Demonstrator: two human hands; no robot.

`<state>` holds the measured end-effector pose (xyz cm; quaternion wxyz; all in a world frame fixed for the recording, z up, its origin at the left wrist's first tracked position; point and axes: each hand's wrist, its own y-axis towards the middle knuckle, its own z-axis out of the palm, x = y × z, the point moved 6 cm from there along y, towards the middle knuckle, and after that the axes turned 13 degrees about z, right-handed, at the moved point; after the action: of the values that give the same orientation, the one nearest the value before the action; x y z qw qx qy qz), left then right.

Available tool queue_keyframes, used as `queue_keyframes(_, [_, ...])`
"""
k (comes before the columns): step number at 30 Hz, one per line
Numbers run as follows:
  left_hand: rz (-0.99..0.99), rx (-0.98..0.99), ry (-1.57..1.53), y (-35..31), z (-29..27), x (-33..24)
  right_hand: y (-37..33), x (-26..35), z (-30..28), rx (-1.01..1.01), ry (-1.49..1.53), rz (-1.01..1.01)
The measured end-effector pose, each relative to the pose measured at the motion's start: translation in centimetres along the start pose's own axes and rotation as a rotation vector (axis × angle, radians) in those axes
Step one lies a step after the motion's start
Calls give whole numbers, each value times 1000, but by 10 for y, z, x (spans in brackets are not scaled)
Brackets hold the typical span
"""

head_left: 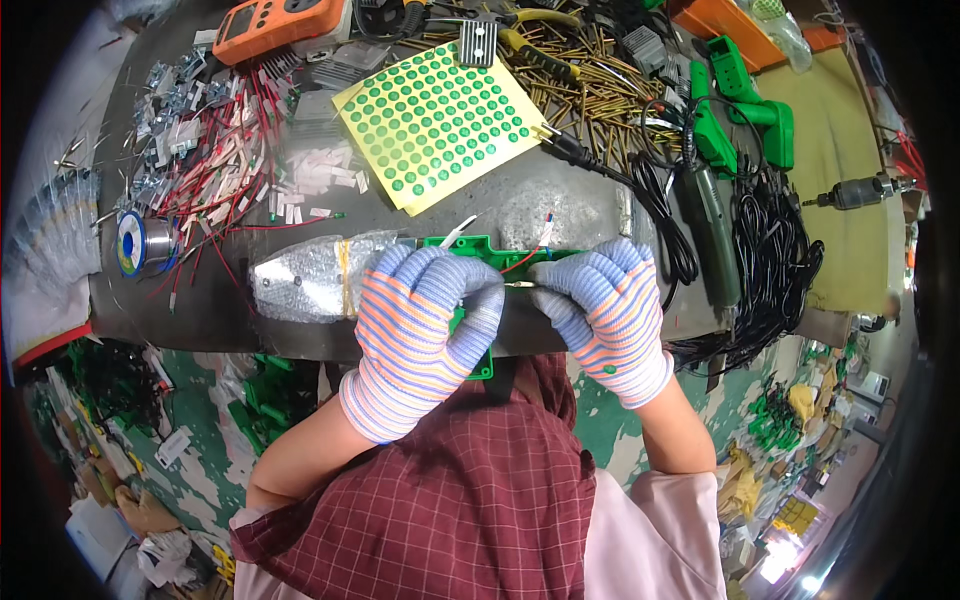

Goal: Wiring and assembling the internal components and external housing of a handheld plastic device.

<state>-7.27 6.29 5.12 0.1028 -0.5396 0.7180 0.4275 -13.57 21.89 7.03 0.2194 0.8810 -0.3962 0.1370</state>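
Both my hands wear striped knit gloves and meet over a green plastic tool housing (468, 243) at the table's front edge. My left hand (425, 305) is closed in a pinch, and my right hand (605, 310) pinches just across from it. Between the fingertips runs a short, thin wire with a pale end (518, 284). A red wire (520, 263) rises behind it toward a small white part (547, 232) with thin leads. My gloves hide much of the housing. Left of my left hand lies a bubble-wrapped metal piece (305, 282) with a yellow band.
A yellow sheet of round green stickers (445, 125) lies beyond my hands. Red-and-white wires (220, 150) and a solder spool (143, 243) are at left. To the right are a soldering iron's dark green handle (710, 235), black cables (770, 260) and green housings (745, 120).
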Motion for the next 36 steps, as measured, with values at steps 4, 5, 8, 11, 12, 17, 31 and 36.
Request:
queue_keyframes(4, [-18, -22, -2, -3, 1, 2, -4, 5, -3, -84, -50, -13])
queue_keyframes(5, [-11, -25, 5, -2, 1, 1, -6, 5, -3, -86, -51, -12])
queue_keyframes(8, [0, -18, 24, -1, 2, -1, -7, 10, -2, -140, -74, -35])
queue_keyframes(11, [-6, -25, 28, -3, 2, 0, 0, 21, 0, -134, -65, -39])
queue_keyframes(12, [-18, -43, 22, -4, 2, 1, 0, 21, 0, -134, -67, -39])
queue_keyframes(17, [44, -58, 5, -3, -2, -2, -4, 5, -1, 129, 222, 309])
queue_keyframes(31, [88, 10, -11, -5, -2, 2, 2, -5, 2, 280, 374, 320])
queue_keyframes(36, [77, -2, 6, -6, -1, 2, 7, 3, 1, 168, 168, 73])
